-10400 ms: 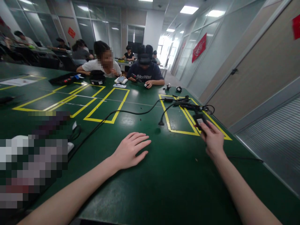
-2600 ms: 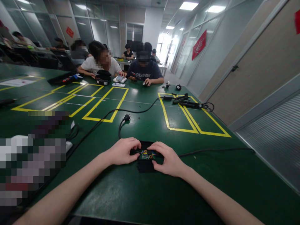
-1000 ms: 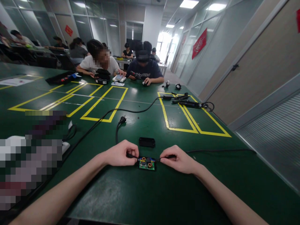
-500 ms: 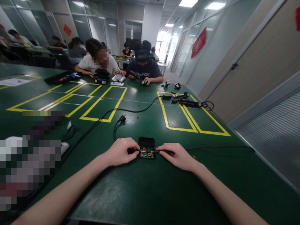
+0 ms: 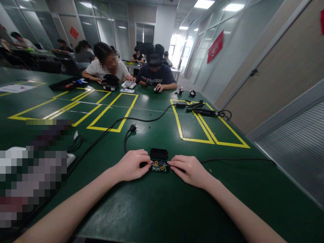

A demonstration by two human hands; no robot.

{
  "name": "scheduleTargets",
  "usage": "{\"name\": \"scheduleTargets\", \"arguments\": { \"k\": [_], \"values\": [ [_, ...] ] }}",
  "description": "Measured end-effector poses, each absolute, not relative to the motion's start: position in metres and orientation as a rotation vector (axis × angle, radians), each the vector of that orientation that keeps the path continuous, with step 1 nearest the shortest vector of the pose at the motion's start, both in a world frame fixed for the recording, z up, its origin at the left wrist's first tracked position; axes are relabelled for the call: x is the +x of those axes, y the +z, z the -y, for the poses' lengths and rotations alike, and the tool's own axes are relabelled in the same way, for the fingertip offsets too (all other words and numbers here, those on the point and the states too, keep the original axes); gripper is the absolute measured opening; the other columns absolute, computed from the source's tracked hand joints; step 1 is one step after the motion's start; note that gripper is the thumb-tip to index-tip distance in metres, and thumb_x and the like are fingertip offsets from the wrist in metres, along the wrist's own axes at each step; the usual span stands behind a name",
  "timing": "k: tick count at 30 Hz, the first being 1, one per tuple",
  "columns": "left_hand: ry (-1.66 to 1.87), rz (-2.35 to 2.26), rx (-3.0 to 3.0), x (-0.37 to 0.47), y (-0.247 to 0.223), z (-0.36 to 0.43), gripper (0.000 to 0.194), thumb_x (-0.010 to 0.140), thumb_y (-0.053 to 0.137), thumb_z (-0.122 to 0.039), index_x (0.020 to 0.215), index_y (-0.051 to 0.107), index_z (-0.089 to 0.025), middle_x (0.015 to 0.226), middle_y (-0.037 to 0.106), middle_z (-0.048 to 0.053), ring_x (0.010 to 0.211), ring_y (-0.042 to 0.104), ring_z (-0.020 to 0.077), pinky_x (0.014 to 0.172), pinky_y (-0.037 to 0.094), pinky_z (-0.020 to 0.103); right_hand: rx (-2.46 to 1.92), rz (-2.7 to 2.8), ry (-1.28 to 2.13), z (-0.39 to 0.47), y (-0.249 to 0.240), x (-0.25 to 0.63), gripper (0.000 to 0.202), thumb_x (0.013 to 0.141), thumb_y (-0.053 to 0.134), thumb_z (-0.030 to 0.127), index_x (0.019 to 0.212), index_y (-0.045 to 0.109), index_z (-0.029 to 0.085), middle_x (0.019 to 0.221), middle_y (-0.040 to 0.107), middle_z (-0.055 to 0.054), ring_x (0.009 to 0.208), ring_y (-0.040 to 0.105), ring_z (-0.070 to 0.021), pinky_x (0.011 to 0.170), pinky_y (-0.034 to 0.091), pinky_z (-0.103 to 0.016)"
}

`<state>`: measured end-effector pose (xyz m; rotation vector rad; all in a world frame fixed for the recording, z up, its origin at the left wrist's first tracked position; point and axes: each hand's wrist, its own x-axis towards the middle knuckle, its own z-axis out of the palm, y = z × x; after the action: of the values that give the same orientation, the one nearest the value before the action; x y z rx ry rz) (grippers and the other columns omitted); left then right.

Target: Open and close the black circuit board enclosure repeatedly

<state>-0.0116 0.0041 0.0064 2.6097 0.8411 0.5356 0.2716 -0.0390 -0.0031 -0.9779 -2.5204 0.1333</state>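
Person's L forearm runs from btm-left corner up twd ctr; R forearm comes in from btm right. Both bare. L hand sits just left of lower ctr, back of hand up, fingers curled, thumb & index tips close tog. R hand just right of lower ctr, knuckles up, thumb below fingers, tips pointing left. Hands face each other, apart; can't tell if either thumb meets its fingers.

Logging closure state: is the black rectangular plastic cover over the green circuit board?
No: the black cover lies beyond the green board, leaving it exposed.
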Motion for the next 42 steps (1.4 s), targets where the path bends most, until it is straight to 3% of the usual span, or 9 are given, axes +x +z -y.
{"name": "scheduleTargets", "arguments": {
  "k": [4,9,16,20,23,28,32,37,42],
  "values": [
    [0.485,-0.762,2.702,-0.012,0.010,-0.004,0.021,0.096,0.055,-0.020,0.078,0.068,-0.019,0.078,0.066,0.004,0.077,0.060,0.0185,0.069,0.043,0.028,-0.957,2.648,-0.110,0.043,0.003,0.265,0.024,0.102,0.049,0.015,0.101,0.073,0.016,0.088,0.072,-0.009,0.078,0.065,-0.0213,0.073,0.050,-0.035],
    [0.459,-0.729,2.773,-0.011,0.011,-0.003,0.021,0.095,0.055,-0.018,0.078,0.067,-0.018,0.078,0.066,0.004,0.078,0.059,0.0190,0.071,0.044,0.029,-0.936,2.725,-0.272,0.047,0.004,0.260,0.020,0.096,0.053,0.012,0.106,0.071,0.012,0.088,0.070,-0.010,0.080,0.062,-0.0222,0.076,0.047,-0.036],
    [0.590,-0.797,2.514,-0.011,0.004,-0.005,0.022,0.097,0.055,-0.021,0.079,0.069,-0.019,0.081,0.068,0.003,0.076,0.062,0.0160,0.070,0.045,0.026,-0.936,2.615,-0.407,0.040,-0.013,0.254,0.025,0.096,0.050,0.006,0.084,0.069,0.016,0.076,0.066,-0.007,0.071,0.056,-0.0202,0.068,0.039,-0.035],
    [0.668,-0.791,2.300,-0.016,0.002,-0.015,0.022,0.097,0.058,-0.025,0.084,0.074,-0.018,0.084,0.072,0.004,0.081,0.066,0.0170,0.075,0.049,0.026,-1.031,2.372,-0.302,0.035,-0.017,0.252,0.026,0.096,0.050,0.009,0.097,0.075,0.016,0.087,0.073,-0.009,0.078,0.061,-0.0213,0.074,0.044,-0.036],
    [0.716,-0.950,2.271,-0.019,0.000,-0.024,0.026,0.097,0.057,-0.029,0.086,0.076,-0.017,0.082,0.070,0.005,0.075,0.063,0.0166,0.069,0.047,0.027,-1.217,2.201,-0.264,0.031,-0.019,0.251,0.027,0.096,0.053,0.015,0.110,0.076,0.015,0.100,0.074,-0.013,0.089,0.064,-0.0255,0.080,0.048,-0.040],
    [0.724,-1.122,2.316,-0.015,-0.008,-0.027,0.022,0.093,0.065,-0.035,0.094,0.080,-0.020,0.087,0.072,0.005,0.086,0.064,0.0206,0.074,0.049,0.029,-1.418,2.117,0.061,0.024,-0.027,0.251,0.019,0.098,0.062,0.025,0.107,0.077,0.018,0.103,0.072,-0.011,0.098,0.067,-0.0263,0.083,0.050,-0.041],
    [0.720,-1.140,2.131,-0.010,-0.011,-0.023,0.023,0.090,0.067,-0.037,0.089,0.080,-0.019,0.078,0.074,0.003,0.073,0.063,0.0182,0.068,0.049,0.027,-1.421,1.921,0.448,0.021,-0.030,0.252,0.015,0.094,0.068,0.025,0.105,0.077,0.020,0.101,0.077,-0.008,0.094,0.072,-0.0239,0.086,0.054,-0.041],
    [0.754,-1.114,1.882,-0.010,-0.009,-0.023,0.023,0.087,0.068,-0.036,0.092,0.078,-0.016,0.082,0.078,0.004,0.072,0.068,0.0180,0.068,0.053,0.027,-1.292,1.534,0.965,0.020,-0.029,0.249,0.026,0.082,0.077,0.036,0.100,0.078,0.017,0.094,0.080,-0.008,0.083,0.077,-0.0229,0.077,0.062,-0.036],
    [0.765,-1.116,1.855,-0.009,-0.006,-0.021,0.018,0.086,0.069,-0.032,0.090,0.077,-0.017,0.082,0.079,0.004,0.074,0.071,0.0181,0.071,0.056,0.028,-1.233,1.379,1.128,0.022,-0.028,0.247,0.039,0.076,0.083,0.043,0.104,0.078,0.017,0.095,0.079,-0.008,0.077,0.079,-0.0225,0.077,0.066,-0.037]
  ]
}}
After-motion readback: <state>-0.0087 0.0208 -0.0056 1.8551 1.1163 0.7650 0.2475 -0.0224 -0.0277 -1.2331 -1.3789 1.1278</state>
